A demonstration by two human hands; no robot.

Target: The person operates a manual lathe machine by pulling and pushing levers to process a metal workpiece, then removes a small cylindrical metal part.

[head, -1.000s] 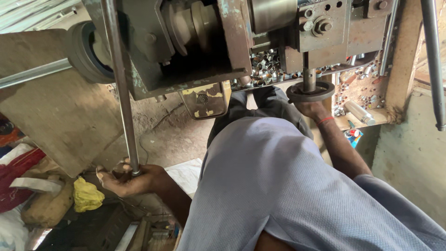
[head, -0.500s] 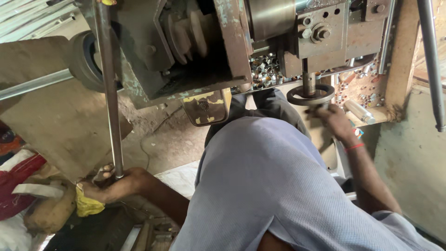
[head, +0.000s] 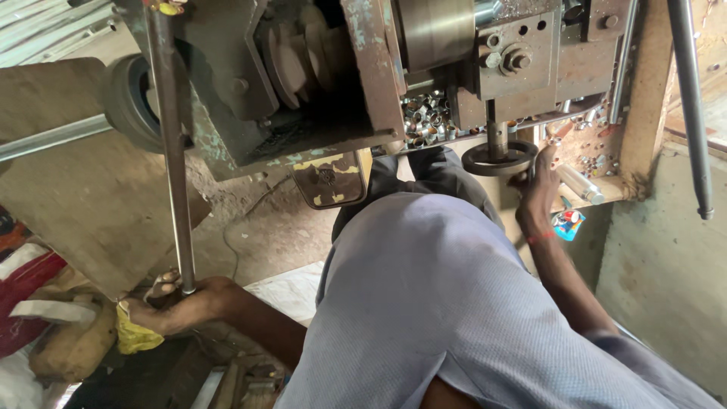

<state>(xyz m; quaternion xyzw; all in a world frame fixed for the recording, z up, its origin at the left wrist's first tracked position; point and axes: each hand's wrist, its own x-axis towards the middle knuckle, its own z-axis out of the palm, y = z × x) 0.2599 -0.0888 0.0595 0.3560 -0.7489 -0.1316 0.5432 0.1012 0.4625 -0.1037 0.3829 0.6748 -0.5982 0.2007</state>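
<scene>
- Far left: red and white cloth bundle (head: 23, 280) and a tan sack (head: 72, 348) heaped low, cut off by the frame edge; contents impossible to make out.
- Yellow rag (head: 136, 333) tucked just beside the left hand (head: 178, 303), touching or nearly touching the wrist; hard to tell which.
- Left hand curled around the lower end of a long steel rod (head: 173, 151), fingers wrapped tight, probably because the rod stands near-upright and needs steadying from below.
- Rod's top end lost behind the worn grey-green machine housing (head: 227, 113); attachment point not visible.
- Stepped pulley (head: 291, 60) half hidden in shadow inside the housing; no belt discernible.
- Yellowed plate (head: 333, 178) hanging under the machine, above the knee.
- Heap of small shiny metal rings (head: 428, 117) sitting in a recess behind the housing.
- Grey shirt (head: 454, 303) filling the lower middle, covering most of the floor.
- Round handwheel (head: 496, 159) on a vertical shaft; right hand (head: 539, 189) raised against its rim, blurred, fingertips behind the wheel, so grip closed or merely resting cannot be told.
- Red thread at the right wrist.
</scene>
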